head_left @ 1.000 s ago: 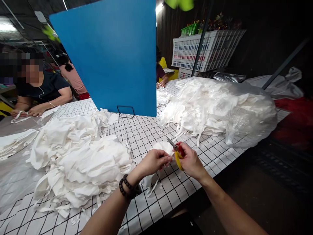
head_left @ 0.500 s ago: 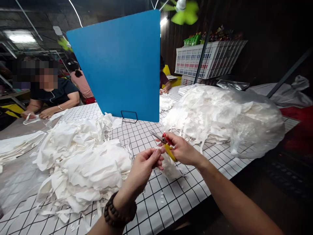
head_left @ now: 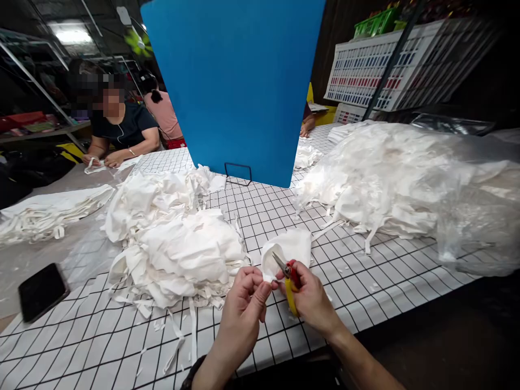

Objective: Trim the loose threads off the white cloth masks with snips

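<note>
My left hand (head_left: 246,300) pinches the near edge of a white cloth piece (head_left: 294,244) between thumb and fingers. The cloth spreads away from me on the checked table cover and curls up at its left side. In my right hand (head_left: 314,298) is a pair of small scissors (head_left: 290,281) with red and yellow handles. Their metal blades point up and left, over the cloth. My right fingertips come close to the left ones at the cloth's edge; whether they touch it I cannot tell. To the left lies a heap of white cloth pieces (head_left: 182,254) with thin straps.
A large clear bag (head_left: 467,216) of white cloth lies right. A blue board (head_left: 244,92) stands on a wire holder (head_left: 238,173). At left are a phone (head_left: 43,292) and stacked cloth (head_left: 60,211). A co-worker (head_left: 124,130) sits far left. White crates (head_left: 365,70) stand behind.
The view has swung down and left. Both hands have come nearer to me, and the white cloth now lies spread beyond them. The scissors remain in my right hand.
</note>
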`<act>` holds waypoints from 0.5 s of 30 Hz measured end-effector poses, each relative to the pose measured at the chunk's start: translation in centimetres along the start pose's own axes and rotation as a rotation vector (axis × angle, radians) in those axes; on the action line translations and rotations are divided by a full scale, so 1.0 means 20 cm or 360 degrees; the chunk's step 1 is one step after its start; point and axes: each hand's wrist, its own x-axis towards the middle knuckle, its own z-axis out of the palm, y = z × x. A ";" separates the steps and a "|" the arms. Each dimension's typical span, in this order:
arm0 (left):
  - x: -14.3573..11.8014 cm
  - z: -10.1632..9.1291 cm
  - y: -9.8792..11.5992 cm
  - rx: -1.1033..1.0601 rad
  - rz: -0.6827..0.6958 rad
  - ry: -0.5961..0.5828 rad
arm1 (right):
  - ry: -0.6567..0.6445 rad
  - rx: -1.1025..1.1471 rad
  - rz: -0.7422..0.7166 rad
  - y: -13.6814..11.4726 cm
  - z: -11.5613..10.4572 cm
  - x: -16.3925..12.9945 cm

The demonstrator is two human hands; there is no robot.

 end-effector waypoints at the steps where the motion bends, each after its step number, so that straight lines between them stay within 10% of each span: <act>1: -0.01 -0.01 0.01 0.0083 0.0076 0.0045 | 0.0024 -0.0034 -0.0028 0.00 -0.01 0.01; 15: 0.06 0.05 -0.08 -0.0312 0.0284 -0.0242 | -0.0087 -0.0558 -0.0020 -0.19 -0.31 -0.13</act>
